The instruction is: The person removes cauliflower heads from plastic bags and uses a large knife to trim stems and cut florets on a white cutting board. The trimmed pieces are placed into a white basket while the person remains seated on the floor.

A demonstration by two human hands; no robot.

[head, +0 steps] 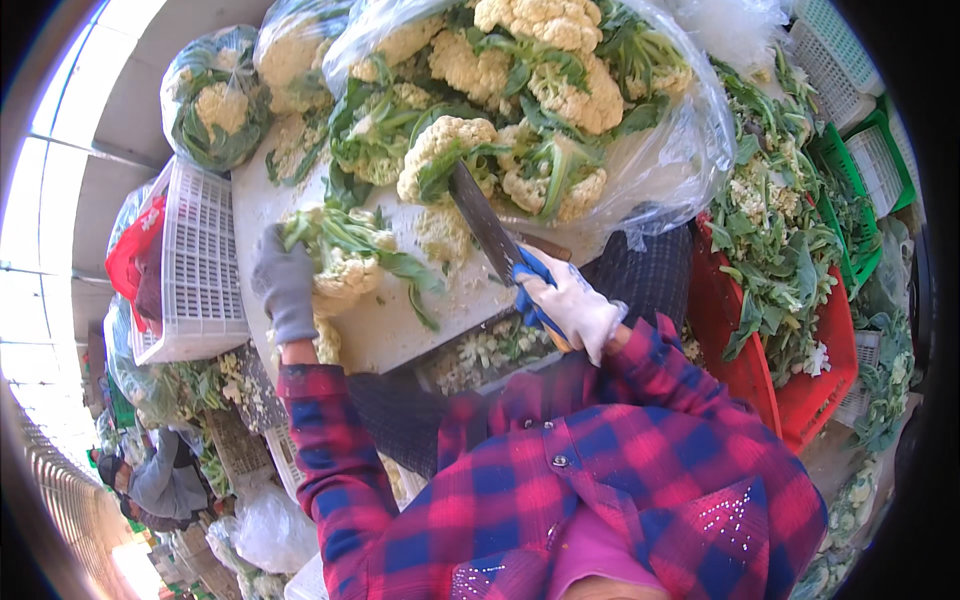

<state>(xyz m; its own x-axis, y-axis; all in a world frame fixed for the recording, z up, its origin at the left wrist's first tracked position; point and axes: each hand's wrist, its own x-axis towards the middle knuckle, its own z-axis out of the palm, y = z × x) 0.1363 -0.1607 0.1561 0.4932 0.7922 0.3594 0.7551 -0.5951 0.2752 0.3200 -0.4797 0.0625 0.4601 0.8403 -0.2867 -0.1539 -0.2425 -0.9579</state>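
My left hand (286,289), in a grey glove, grips a leafy cauliflower head (346,274) over the left part of the white tabletop (405,315). In a white glove with blue on the palm side, my right hand (562,296) holds a long-bladed knife (484,217) by its wooden handle. The blade points up and left, its tip overlapping a cauliflower (450,146) at the near edge of the pile; whether it touches is unclear. More cauliflowers with leaves (574,90) lie in a large open clear plastic bag (701,142) beyond.
Left of the table stands a white plastic crate (206,262) with a red bag (139,259). Bagged cauliflowers (217,97) sit at the far left. Cut leaves (780,255) heap over a red bin (814,382) at right, near green crates (855,217). Another person (161,480) is at lower left.
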